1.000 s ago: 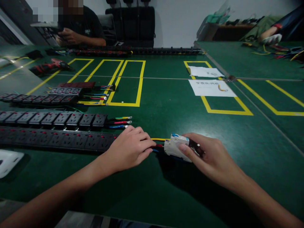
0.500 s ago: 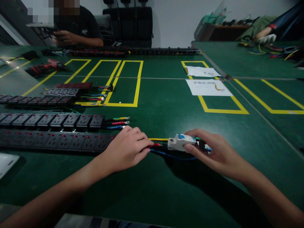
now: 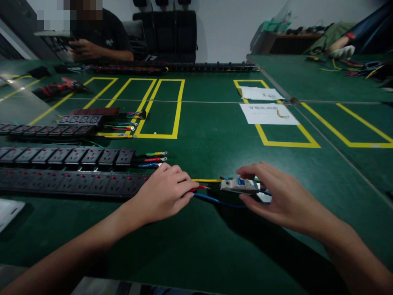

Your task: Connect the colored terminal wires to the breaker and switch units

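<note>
Pinched in the fingers of my left hand [image 3: 166, 192] is a red wire [image 3: 201, 187], its bare end pointing right. A white circuit breaker [image 3: 239, 185] with a blue switch lies just right of that end, apart from it. My right hand [image 3: 276, 194] is spread around the breaker, thumb on the near side and fingers on the far side, with gaps showing. A yellow wire [image 3: 207, 180] passes behind the red one and a blue wire [image 3: 211, 199] curves in front. Under my left wrist runs a black socket strip [image 3: 76, 183].
A second socket strip [image 3: 92, 155] with ring-terminal wires lies behind, with shorter strips [image 3: 81, 119] beyond. A red-black power drill [image 3: 63, 87] is far left. Paper sheets [image 3: 268, 114] lie on yellow tape outlines. One person sits opposite; another's gloved hand [image 3: 342, 52] is far right.
My right hand's fingers have come apart from the circuit breaker, which has tipped over and shifted slightly right. My left hand stays in place with the red wire.
</note>
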`<state>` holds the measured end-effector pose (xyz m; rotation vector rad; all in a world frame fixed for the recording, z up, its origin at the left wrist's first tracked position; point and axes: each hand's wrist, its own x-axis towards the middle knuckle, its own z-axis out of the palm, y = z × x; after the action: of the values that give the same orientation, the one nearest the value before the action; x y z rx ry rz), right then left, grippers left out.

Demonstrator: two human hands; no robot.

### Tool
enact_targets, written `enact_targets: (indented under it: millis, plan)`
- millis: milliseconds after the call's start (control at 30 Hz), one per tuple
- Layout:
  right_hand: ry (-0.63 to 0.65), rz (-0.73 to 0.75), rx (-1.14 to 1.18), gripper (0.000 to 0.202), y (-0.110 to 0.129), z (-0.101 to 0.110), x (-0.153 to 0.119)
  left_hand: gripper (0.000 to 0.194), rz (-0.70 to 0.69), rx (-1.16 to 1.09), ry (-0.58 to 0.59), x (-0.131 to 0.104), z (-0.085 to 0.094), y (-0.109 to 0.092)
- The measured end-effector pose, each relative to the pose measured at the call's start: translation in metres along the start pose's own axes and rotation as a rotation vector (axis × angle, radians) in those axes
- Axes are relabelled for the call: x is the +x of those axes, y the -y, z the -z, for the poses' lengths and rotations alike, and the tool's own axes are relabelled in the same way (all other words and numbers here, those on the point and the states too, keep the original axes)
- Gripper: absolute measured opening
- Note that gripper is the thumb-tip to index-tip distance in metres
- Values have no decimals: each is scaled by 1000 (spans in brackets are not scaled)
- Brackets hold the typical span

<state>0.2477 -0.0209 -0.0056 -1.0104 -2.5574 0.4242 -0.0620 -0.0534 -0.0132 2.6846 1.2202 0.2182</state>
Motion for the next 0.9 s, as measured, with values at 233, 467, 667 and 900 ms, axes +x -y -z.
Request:
enact_targets:
  millis: [233, 467, 667, 900]
  plan:
    - [-222, 175, -245, 10, 32, -13, 11, 23, 0, 15, -3, 0, -1, 0]
    - [-28, 221, -524, 8, 58, -23, 40, 22, 41, 0, 2, 1, 2, -2]
    - [72, 274, -583, 11, 67, -30, 59, 20, 65, -24, -8, 2, 5, -2]
    - [281, 290, -557, 16, 69, -32, 74, 21, 72, -46, -2, 1, 5, 0]
